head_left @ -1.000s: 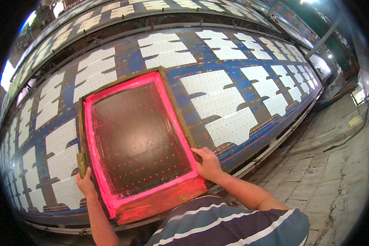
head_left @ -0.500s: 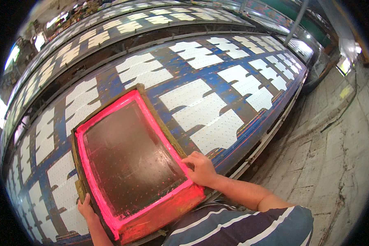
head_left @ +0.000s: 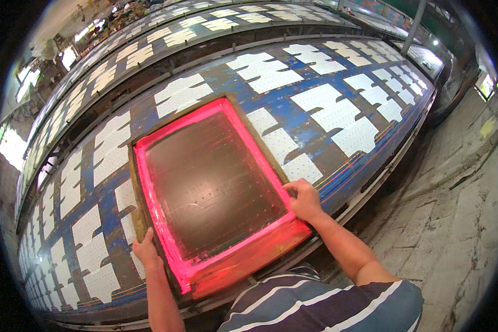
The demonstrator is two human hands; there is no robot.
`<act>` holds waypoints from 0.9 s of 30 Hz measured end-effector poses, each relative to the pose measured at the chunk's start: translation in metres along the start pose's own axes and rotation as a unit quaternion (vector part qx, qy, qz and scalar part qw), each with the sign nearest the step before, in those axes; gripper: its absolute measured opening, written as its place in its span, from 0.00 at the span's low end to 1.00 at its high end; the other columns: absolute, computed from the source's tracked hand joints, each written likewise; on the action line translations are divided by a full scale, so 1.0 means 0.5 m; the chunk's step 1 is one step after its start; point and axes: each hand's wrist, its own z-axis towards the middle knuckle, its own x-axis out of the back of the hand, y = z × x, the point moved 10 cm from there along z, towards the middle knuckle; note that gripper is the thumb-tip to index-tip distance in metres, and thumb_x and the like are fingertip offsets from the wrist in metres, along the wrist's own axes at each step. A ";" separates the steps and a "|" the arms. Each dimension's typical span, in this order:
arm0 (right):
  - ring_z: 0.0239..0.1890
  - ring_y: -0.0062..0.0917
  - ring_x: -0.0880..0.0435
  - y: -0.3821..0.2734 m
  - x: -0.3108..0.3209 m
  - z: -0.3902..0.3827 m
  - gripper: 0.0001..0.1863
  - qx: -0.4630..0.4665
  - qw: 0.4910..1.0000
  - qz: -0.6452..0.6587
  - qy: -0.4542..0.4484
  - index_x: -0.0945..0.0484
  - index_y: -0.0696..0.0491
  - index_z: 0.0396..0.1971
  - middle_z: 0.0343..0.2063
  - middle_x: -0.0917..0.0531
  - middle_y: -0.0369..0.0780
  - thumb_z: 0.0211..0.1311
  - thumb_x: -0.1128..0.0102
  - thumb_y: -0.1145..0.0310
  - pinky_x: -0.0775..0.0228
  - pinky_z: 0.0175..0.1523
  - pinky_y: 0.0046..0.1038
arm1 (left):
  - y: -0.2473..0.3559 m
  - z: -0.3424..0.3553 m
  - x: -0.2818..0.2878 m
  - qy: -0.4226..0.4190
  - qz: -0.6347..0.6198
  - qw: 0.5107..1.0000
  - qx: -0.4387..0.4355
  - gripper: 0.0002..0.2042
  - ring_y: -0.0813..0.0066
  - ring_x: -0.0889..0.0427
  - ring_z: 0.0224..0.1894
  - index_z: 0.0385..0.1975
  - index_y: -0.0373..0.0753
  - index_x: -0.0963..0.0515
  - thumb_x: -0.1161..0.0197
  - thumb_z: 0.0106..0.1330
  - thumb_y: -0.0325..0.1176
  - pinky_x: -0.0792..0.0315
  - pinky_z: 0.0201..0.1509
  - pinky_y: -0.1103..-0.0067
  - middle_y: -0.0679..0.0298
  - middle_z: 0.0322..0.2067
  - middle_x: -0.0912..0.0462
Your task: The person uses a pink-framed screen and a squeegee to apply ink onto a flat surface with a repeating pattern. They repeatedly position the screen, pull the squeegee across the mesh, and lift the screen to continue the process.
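Our left grip (head_left: 146, 252) and right grip (head_left: 305, 202) clasp opposite sides of a pink-bordered frame (head_left: 210, 188), partly covering white pieces (head_left: 315, 102) on the blue-stained desk (head_left: 279, 113).

White light glares through openings (head_left: 12, 146) past the left end of the tabletop (head_left: 265, 100); soft sheen blooms on the dark screen (head_left: 207, 185); fisheye distortion bows the tabletop's near edge.

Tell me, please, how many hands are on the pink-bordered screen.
2: the left hand at the left edge of the pink-bordered screen, and the right hand at its right edge. Each may be partly hidden; no other hand shows.
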 end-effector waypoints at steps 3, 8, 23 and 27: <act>0.45 0.47 0.12 0.115 0.054 0.031 0.19 -0.012 1.000 -0.001 0.019 0.07 0.45 0.46 0.39 0.13 0.46 0.56 0.34 0.78 0.18 0.50 0.45 | -0.019 -0.072 -0.121 0.002 -0.027 1.000 0.005 0.13 0.70 0.09 0.42 0.52 0.30 0.14 0.23 0.69 0.21 0.17 0.50 0.73 0.61 0.44 0.07; 0.44 0.43 0.12 0.265 0.143 0.080 0.18 -0.012 0.999 -0.008 0.051 0.06 0.46 0.46 0.38 0.13 0.43 0.57 0.33 0.78 0.18 0.50 0.42 | -0.054 -0.162 -0.269 0.001 -0.015 1.000 0.007 0.15 0.65 0.08 0.45 0.54 0.29 0.15 0.24 0.70 0.21 0.15 0.52 0.68 0.57 0.47 0.08; 0.50 0.45 0.11 0.407 0.238 0.148 0.19 0.022 1.000 0.017 0.013 0.09 0.49 0.48 0.44 0.11 0.44 0.56 0.29 0.78 0.18 0.58 0.44 | -0.062 -0.271 -0.427 0.018 0.031 0.999 0.002 0.15 0.66 0.10 0.45 0.55 0.29 0.16 0.24 0.71 0.24 0.17 0.54 0.70 0.59 0.48 0.08; 0.54 0.47 0.12 0.289 0.269 0.092 0.20 0.160 0.983 -0.083 0.027 0.10 0.48 0.52 0.52 0.12 0.46 0.58 0.28 0.75 0.18 0.60 0.47 | -0.079 -0.265 -0.427 0.010 0.037 0.999 0.018 0.14 0.67 0.10 0.45 0.54 0.30 0.15 0.25 0.71 0.23 0.17 0.53 0.71 0.59 0.47 0.08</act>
